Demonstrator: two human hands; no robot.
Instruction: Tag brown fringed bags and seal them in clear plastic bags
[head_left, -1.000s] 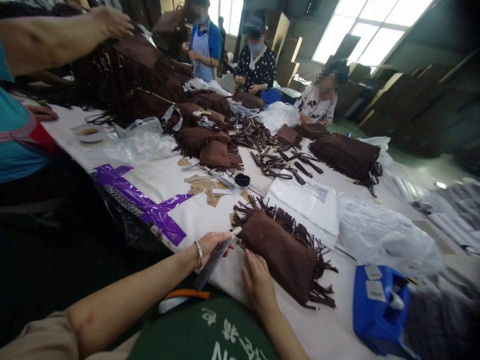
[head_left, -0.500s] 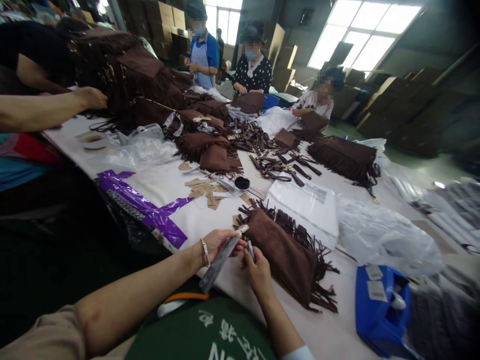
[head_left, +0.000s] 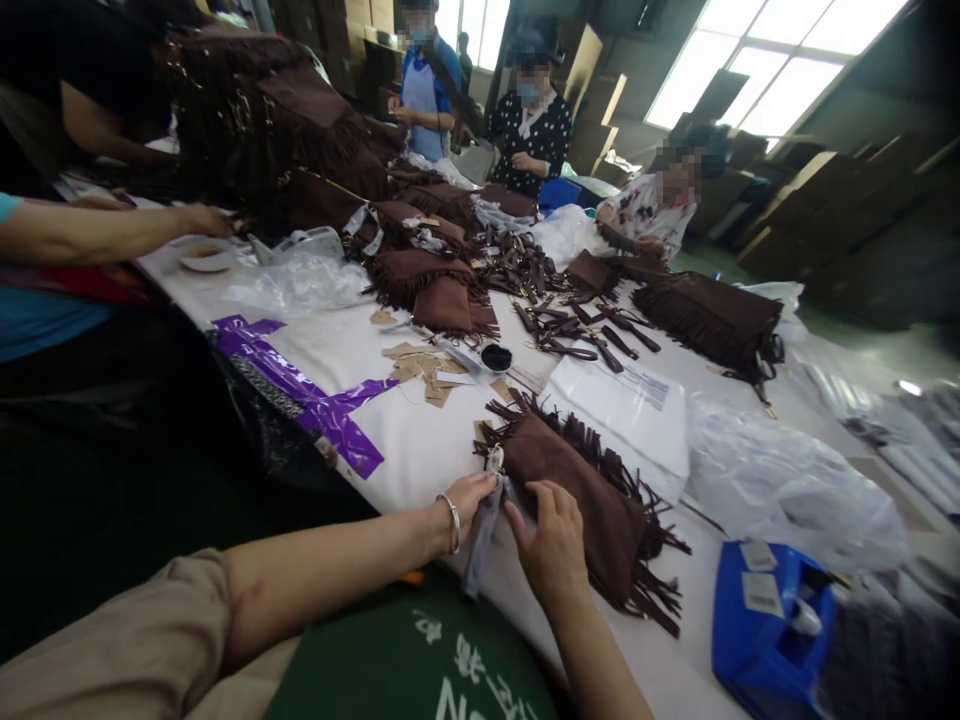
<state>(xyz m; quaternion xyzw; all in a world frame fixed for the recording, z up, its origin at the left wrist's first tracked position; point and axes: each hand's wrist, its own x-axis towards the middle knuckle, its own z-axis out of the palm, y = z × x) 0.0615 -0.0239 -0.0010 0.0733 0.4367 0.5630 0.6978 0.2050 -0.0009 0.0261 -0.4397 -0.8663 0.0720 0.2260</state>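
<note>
At the edge of the counter [head_left: 416, 450], beside the brown bag [head_left: 581, 490], the gray strip [head_left: 484, 545] is pinched by the left hand [head_left: 466, 502] and should be held steady for the loosely spread right hand [head_left: 556, 543].

Green apron [head_left: 360, 660]: white lettering [head_left: 470, 657], a Latin "N" legible near the lower frame edge; remaining characters not reliably readable. Blue container [head_left: 739, 625]: two white labels [head_left: 762, 594], print illegible. White plastic packs [head_left: 592, 415]: printed block [head_left: 641, 389], illegible.
</note>
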